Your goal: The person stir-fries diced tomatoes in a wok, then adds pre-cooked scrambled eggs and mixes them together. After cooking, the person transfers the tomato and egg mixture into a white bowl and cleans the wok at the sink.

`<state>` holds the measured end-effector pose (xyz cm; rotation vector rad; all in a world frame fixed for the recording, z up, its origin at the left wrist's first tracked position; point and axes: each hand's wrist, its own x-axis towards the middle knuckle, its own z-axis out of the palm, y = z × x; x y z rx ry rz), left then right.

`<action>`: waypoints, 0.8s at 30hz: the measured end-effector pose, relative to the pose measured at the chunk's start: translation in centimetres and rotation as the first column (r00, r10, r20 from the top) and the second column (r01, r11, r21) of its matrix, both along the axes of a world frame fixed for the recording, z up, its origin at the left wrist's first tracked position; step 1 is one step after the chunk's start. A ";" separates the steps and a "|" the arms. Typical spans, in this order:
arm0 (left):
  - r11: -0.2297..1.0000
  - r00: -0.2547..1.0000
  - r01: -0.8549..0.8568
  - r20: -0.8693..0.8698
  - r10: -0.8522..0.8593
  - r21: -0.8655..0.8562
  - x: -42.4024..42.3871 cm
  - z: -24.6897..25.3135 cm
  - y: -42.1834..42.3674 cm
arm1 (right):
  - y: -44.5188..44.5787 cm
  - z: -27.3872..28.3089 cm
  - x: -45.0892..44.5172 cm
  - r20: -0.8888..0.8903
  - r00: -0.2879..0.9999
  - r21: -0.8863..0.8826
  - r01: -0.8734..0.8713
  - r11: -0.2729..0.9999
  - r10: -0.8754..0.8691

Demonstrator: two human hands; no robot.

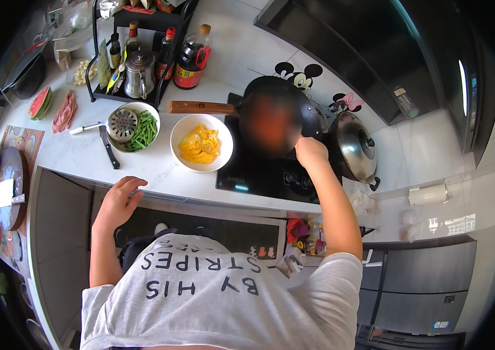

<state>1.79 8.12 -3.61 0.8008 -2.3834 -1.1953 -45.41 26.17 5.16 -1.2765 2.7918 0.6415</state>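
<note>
My right hand [312, 152] is at the lower right rim of a dark wok [311, 111] on a black glass cooktop [247, 175]. Its fingers are curled, but a blur over the wok hides its contents and whatever the hand may grip. The wok's wooden handle [203, 107] points left. My left hand [120, 201] hovers empty by the counter's front edge, fingers apart. Nearest to it are a black-handled knife [110, 153] and a bowl [156, 114] of cut green beans [144, 131], with a slotted skimmer [123, 124] resting in it. A white bowl [176, 151] holds cooked scrambled egg [201, 144].
A lidded pot [354, 146] stands right of the wok. Behind the bowls, a black rack [93, 89] holds bottles and a metal pot [139, 74]. Raw meat [65, 113], a watermelon wedge [41, 103] and a round chopping board [15, 175] with a cleaver [4, 193] are leftward.
</note>
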 end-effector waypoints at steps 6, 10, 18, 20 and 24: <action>0.993 0.993 0.084 -0.073 -0.091 -0.088 -1.4 0.4 -2.0 | -0.2 1.4 1.3 0.061 0.997 -0.085 0.055 0.995 -0.050; 0.985 0.982 0.122 -0.128 -0.138 -0.121 -1.6 0.7 -2.5 | 7.4 2.8 -2.2 0.242 0.950 -0.489 -0.059 0.870 0.200; 1.000 1.000 0.011 0.008 -0.012 0.023 0.7 -0.6 -0.7 | 8.1 7.1 7.0 0.204 0.973 -0.256 -0.057 0.965 0.112; 1.000 1.000 0.017 0.000 -0.017 0.023 0.3 -0.4 0.1 | 5.9 4.2 5.3 0.222 0.973 -0.289 0.009 0.957 0.057; 1.000 1.000 -0.018 -0.015 0.018 -0.004 0.0 0.7 1.3 | 4.9 0.9 -1.5 0.395 0.917 -0.551 0.193 0.812 0.050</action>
